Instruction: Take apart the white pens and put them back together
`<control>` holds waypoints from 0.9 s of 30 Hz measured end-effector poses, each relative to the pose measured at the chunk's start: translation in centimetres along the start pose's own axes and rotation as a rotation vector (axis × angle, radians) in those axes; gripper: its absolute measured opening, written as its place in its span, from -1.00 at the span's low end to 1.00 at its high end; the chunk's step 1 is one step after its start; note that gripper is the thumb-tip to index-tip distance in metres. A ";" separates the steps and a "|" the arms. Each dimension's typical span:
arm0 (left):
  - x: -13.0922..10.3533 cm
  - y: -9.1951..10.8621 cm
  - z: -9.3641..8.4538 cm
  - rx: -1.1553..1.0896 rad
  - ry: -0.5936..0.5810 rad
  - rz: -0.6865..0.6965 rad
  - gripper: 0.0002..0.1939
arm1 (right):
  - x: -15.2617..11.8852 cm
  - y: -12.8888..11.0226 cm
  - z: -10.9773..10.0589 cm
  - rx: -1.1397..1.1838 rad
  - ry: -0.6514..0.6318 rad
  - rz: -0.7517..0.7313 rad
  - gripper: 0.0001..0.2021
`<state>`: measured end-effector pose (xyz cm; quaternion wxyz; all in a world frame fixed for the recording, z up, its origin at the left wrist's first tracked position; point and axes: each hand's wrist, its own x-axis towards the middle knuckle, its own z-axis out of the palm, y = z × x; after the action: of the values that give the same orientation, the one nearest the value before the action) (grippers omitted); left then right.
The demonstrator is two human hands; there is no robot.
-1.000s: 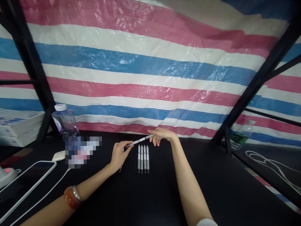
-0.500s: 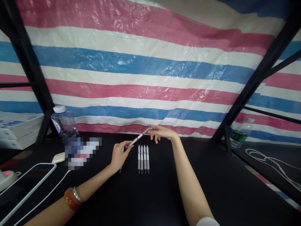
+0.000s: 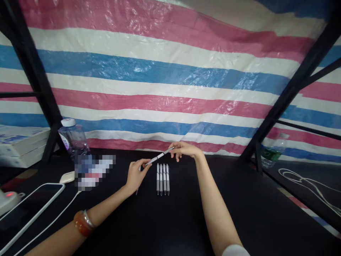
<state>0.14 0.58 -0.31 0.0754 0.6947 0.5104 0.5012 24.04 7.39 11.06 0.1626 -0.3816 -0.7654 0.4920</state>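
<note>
A white and grey pen [image 3: 157,156] is held slantwise above the table between my two hands. My left hand [image 3: 136,175] pinches its lower left end. At the upper right end, the fingertips of my right hand [image 3: 183,149] close around the grey part, with the other fingers curled loosely below. Several matching pens [image 3: 162,179] lie side by side on the black table [image 3: 176,220], grey ends toward me. Under my left hand shows the tip of another slim object [image 3: 137,191], mostly hidden.
On the left stand a clear bottle [image 3: 73,138], white boxes [image 3: 21,145], a white-edged phone or tablet [image 3: 34,202], a small white case [image 3: 67,177] and a cable [image 3: 53,222]. A green-labelled bottle [image 3: 273,153] and coiled white cable [image 3: 306,181] are at right. Striped sheeting [image 3: 165,103] hangs behind.
The held pen lies a little flatter and its upper right end has shifted slightly right and down. Both hands stay almost in place; the row of pens is unchanged.
</note>
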 end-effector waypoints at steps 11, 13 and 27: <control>-0.1 -0.3 0.2 -0.013 0.020 0.019 -0.79 | 0.2 -0.1 0.3 -0.079 0.055 0.168 -0.43; -0.1 -0.3 0.2 -0.011 0.024 0.019 -0.79 | 0.1 -0.1 0.2 -0.045 0.068 0.147 -0.56; 0.0 -0.3 0.2 -0.016 0.026 0.032 -0.82 | 0.2 -0.1 0.2 -0.149 0.038 0.222 -0.40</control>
<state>0.09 0.77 -0.56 0.0661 0.6955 0.4962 0.5155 23.73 7.34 11.01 0.0927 -0.4841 -0.7497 0.4416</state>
